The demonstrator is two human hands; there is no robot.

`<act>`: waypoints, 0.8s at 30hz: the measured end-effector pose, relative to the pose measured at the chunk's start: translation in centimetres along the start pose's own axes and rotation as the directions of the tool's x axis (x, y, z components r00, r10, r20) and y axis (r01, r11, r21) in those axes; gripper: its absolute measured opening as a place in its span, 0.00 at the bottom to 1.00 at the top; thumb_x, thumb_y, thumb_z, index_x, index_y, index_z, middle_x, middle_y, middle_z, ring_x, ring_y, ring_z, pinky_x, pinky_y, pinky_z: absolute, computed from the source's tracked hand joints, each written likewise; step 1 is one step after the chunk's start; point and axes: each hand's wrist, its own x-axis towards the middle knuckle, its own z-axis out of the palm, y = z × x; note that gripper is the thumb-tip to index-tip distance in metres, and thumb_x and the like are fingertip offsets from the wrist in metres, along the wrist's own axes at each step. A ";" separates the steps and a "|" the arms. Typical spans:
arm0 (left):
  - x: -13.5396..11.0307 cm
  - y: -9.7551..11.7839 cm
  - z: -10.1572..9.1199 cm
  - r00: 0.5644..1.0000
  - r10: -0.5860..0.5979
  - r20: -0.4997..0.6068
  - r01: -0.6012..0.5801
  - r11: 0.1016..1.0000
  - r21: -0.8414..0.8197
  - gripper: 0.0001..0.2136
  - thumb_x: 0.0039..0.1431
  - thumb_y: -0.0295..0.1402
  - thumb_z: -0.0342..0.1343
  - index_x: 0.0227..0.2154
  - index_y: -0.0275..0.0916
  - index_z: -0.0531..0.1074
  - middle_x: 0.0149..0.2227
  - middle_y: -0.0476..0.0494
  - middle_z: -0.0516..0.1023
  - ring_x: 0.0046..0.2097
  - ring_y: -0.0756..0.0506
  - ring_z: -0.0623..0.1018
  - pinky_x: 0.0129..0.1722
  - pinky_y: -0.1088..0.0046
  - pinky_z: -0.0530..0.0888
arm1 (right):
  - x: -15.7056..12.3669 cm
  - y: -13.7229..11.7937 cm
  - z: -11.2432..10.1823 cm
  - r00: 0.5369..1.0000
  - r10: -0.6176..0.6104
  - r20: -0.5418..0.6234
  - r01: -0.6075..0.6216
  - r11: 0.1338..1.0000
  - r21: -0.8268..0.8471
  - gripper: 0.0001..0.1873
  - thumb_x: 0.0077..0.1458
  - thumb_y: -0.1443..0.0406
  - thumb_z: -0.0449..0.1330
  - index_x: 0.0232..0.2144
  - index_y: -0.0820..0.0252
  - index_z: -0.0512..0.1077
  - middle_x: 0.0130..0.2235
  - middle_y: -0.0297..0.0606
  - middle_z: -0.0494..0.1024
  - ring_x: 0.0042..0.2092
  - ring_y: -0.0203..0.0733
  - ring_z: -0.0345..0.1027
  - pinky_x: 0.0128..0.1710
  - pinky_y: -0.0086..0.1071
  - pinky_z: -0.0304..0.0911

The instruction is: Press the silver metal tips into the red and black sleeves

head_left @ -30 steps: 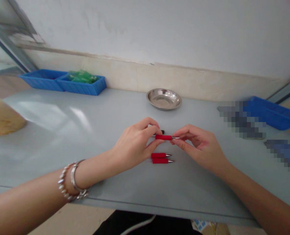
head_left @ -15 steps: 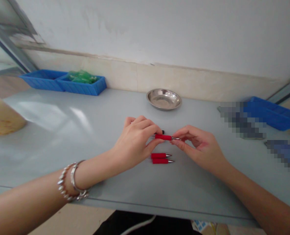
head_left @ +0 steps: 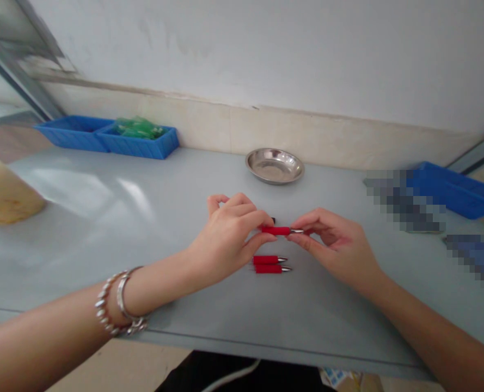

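Between my two hands is a red pen barrel with a silver tip (head_left: 277,231), lying sideways. My left hand (head_left: 233,231) pinches its red grip between thumb and finger. The thumb and fingers of my right hand (head_left: 334,237) close on the silver tip end. Two like red pen barrels, an upper one (head_left: 265,259) and a lower one (head_left: 268,269), lie side by side on the table just below, tips to the right. A small black end (head_left: 273,220) shows behind my left fingers; the rest of it is hidden.
A round steel dish (head_left: 275,166) stands by the wall. Blue bins (head_left: 144,147), one with green pieces (head_left: 138,128), are at the back left. Another blue bin (head_left: 454,190) and blurred-out items are at the right. A yellowish container (head_left: 8,193) stands far left on the grey table (head_left: 209,337).
Both hands keep their hold on the red pen barrel. It has shifted very slightly to the right in view; the other things stay where they were.
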 end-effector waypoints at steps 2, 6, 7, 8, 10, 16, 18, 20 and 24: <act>0.0 0.0 0.0 1.000 -0.006 -0.002 0.006 1.000 -0.003 0.04 0.54 0.34 0.56 0.30 0.39 0.72 0.28 0.52 0.73 0.36 0.49 0.69 0.37 0.69 0.53 | 0.0 -0.1 0.0 1.000 -0.008 -0.019 0.008 1.000 -0.001 0.04 0.48 0.65 0.60 0.29 0.57 0.70 0.29 0.34 0.73 0.32 0.36 0.67 0.31 0.31 0.63; -0.1 0.0 0.1 1.000 -0.011 -0.006 0.011 1.000 -0.015 0.05 0.55 0.34 0.54 0.30 0.40 0.72 0.28 0.51 0.73 0.35 0.49 0.69 0.38 0.69 0.53 | 0.0 -0.2 0.1 0.999 -0.021 -0.044 0.021 1.000 -0.001 0.03 0.48 0.66 0.60 0.29 0.57 0.69 0.29 0.34 0.73 0.31 0.35 0.67 0.30 0.30 0.64; 0.0 0.0 0.1 1.000 -0.012 -0.010 0.012 1.000 -0.016 0.05 0.56 0.34 0.54 0.30 0.40 0.72 0.28 0.51 0.73 0.35 0.49 0.69 0.38 0.69 0.53 | 0.0 -0.3 0.1 0.998 -0.025 -0.050 0.025 1.000 0.000 0.03 0.47 0.66 0.61 0.28 0.57 0.69 0.29 0.34 0.73 0.31 0.35 0.67 0.30 0.30 0.64; 0.0 0.0 0.1 1.000 -0.012 -0.014 0.012 1.000 -0.017 0.05 0.56 0.34 0.54 0.30 0.40 0.72 0.28 0.52 0.73 0.35 0.49 0.69 0.38 0.69 0.53 | 0.0 -0.3 0.1 0.998 -0.026 -0.053 0.026 1.000 0.003 0.03 0.47 0.66 0.61 0.28 0.57 0.69 0.28 0.34 0.73 0.31 0.35 0.67 0.30 0.29 0.64; 0.0 0.0 0.1 1.000 -0.014 -0.017 0.014 1.000 -0.015 0.05 0.56 0.34 0.54 0.29 0.40 0.72 0.28 0.52 0.74 0.35 0.49 0.69 0.38 0.68 0.53 | 0.0 -0.5 0.1 0.998 -0.020 -0.063 0.020 1.000 0.008 0.04 0.47 0.65 0.61 0.28 0.58 0.69 0.28 0.34 0.73 0.30 0.35 0.67 0.30 0.29 0.64; 0.0 0.1 0.1 0.999 -0.034 -0.006 0.034 0.999 -0.007 0.05 0.56 0.35 0.54 0.29 0.40 0.72 0.29 0.51 0.74 0.36 0.49 0.69 0.39 0.67 0.53 | 0.1 -1.1 0.0 0.996 0.059 -0.070 -0.055 0.997 0.052 0.05 0.48 0.63 0.60 0.28 0.59 0.69 0.27 0.35 0.75 0.29 0.36 0.70 0.29 0.29 0.65; 0.0 0.1 0.1 1.000 -0.026 -0.003 0.026 1.000 -0.003 0.05 0.56 0.35 0.54 0.30 0.40 0.72 0.29 0.51 0.74 0.36 0.49 0.69 0.39 0.67 0.53 | 0.1 -1.1 0.0 0.997 0.057 -0.053 -0.054 0.998 0.043 0.05 0.48 0.64 0.60 0.29 0.59 0.69 0.28 0.35 0.75 0.30 0.36 0.70 0.29 0.29 0.65; 0.0 0.1 0.1 1.000 -0.015 0.000 0.015 1.000 0.001 0.05 0.56 0.34 0.53 0.30 0.40 0.72 0.28 0.51 0.74 0.35 0.49 0.69 0.38 0.68 0.53 | 0.1 -0.9 0.0 0.999 0.039 -0.028 -0.039 0.999 0.028 0.05 0.48 0.64 0.60 0.29 0.59 0.69 0.28 0.34 0.74 0.30 0.36 0.69 0.29 0.30 0.65; 0.0 0.1 0.1 1.000 -0.003 0.013 0.003 1.000 0.001 0.05 0.56 0.33 0.54 0.29 0.40 0.72 0.27 0.51 0.73 0.35 0.49 0.69 0.38 0.68 0.53 | 0.1 -0.4 0.0 1.000 -0.008 -0.009 0.008 1.000 -0.022 0.04 0.49 0.65 0.59 0.29 0.58 0.70 0.29 0.34 0.74 0.31 0.35 0.67 0.31 0.30 0.64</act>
